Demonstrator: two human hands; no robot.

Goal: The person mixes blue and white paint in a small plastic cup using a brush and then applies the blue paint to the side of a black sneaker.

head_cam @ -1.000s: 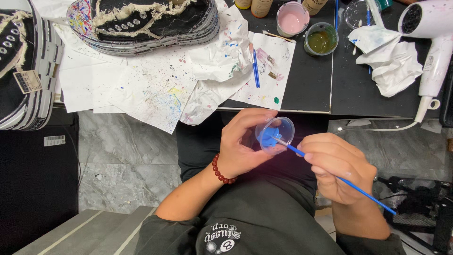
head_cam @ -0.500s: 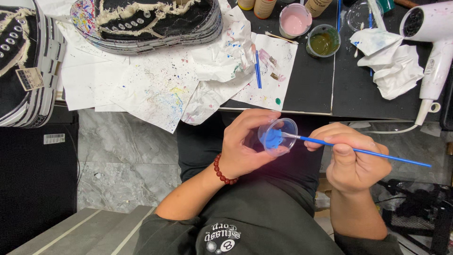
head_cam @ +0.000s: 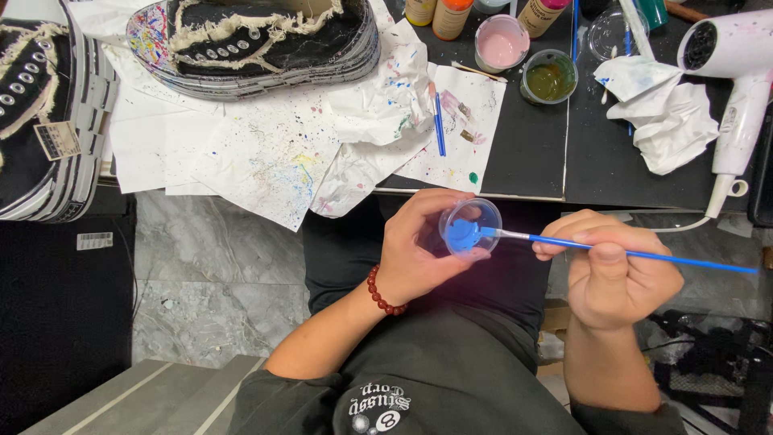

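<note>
Left hand (head_cam: 419, 254) is cupping a small clear plastic cup (head_cam: 470, 227) of blue paint, fingers wrapped around its wall, tilting it toward the other hand so the brush can reach in. It's sitting over the lap, just off the bench (head_cam: 531, 153) edge, probably to keep drips off the work. Right hand (head_cam: 612, 270) is closed in a pinch on a thin blue-handled paintbrush (head_cam: 612, 246), holding it near the bristle end for control; the tip is resting in the paint, handle trailing off to the right.

Counts on the bench:
- 2 black canvas sneakers: one (head_cam: 258, 44) on the spattered white paper (head_cam: 266, 153), which is acting as a drop sheet, and one (head_cam: 40, 105) at the far left edge
- 1 spare blue brush (head_cam: 439, 121) lying on the paper
- 2 open paint pots: pink (head_cam: 501, 42) and olive green (head_cam: 549, 76), sitting side by side near the brush
- 1 crumpled white tissue pile (head_cam: 664, 113), likely for wiping
- 1 white hair dryer (head_cam: 729, 72) at right, cord hanging off the edge

Bottles along the back edge are cropped; can't count them reliably.
</note>
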